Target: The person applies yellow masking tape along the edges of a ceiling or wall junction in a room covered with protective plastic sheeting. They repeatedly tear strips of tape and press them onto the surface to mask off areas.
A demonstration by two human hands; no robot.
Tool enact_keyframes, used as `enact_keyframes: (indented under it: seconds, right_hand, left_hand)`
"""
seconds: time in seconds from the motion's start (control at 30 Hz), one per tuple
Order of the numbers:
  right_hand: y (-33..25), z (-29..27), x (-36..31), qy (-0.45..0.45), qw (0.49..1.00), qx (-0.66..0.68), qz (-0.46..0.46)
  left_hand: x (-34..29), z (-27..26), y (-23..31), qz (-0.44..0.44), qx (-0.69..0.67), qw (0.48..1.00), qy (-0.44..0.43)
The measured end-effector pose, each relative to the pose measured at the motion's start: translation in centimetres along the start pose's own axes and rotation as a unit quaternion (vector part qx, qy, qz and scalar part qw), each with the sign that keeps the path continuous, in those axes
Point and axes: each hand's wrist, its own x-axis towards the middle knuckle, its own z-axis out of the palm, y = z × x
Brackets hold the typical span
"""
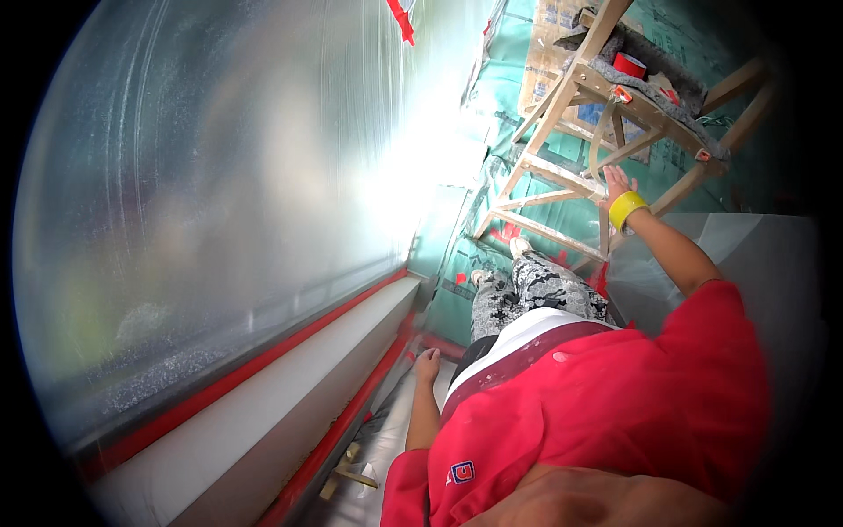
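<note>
My right hand [618, 184] reaches forward with its fingers stretched out, at the side of a wooden trestle [562, 178]. Its fingertips look to be on or just beside the wood; I cannot tell which. Around that wrist sits a yellow roll of tape [627, 211]. My left hand [428, 364] hangs low by my left side, its fingers curled in; whatever is inside them, if anything, is hidden. On the trestle's top lie grey padding [667, 99] and a red roll of tape [630, 64].
Green sheeting [452, 303] covers the floor. Along my left runs a white sill [263, 391] edged with red tape, below a large window [237, 193] under hazy film. A grey panel [729, 263] stands to the right. A red strip [401, 19] hangs at the top.
</note>
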Motion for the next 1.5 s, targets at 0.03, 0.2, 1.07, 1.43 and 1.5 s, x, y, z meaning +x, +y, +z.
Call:
enact_keyframes:
  seconds: [0.03, 0.2, 1.07, 1.43, 1.5]
  right_hand:
    - [0.4, 0.8, 0.8, -0.014, 1.0, -0.006, 0.006]
    - [1.5, 5.7, 6.2, -0.045, 0.999, 0.005, 0.01]
    - [5.2, 6.6, 15.1, 0.029, 0.997, 0.065, 0.038]
    - [4.9, 5.8, 14.8, -0.049, 0.996, 0.051, 0.048]
    - [4.8, 5.4, 14.4, -0.057, 0.995, 0.078, 0.039]
  left_hand:
    - [0.7, -0.7, 1.4, -0.003, -0.018, 1.0, 0.007]
    - [2.6, -0.9, 4.8, -0.008, -0.02, 1.0, 0.021]
    - [10.1, 7.8, -0.7, 0.167, 0.121, 0.978, 0.031]
    - [20.9, 18.6, 29.8, 0.268, -0.05, 0.944, -0.185]
    - [18.6, 23.0, 41.0, 0.29, -0.101, 0.905, -0.296]
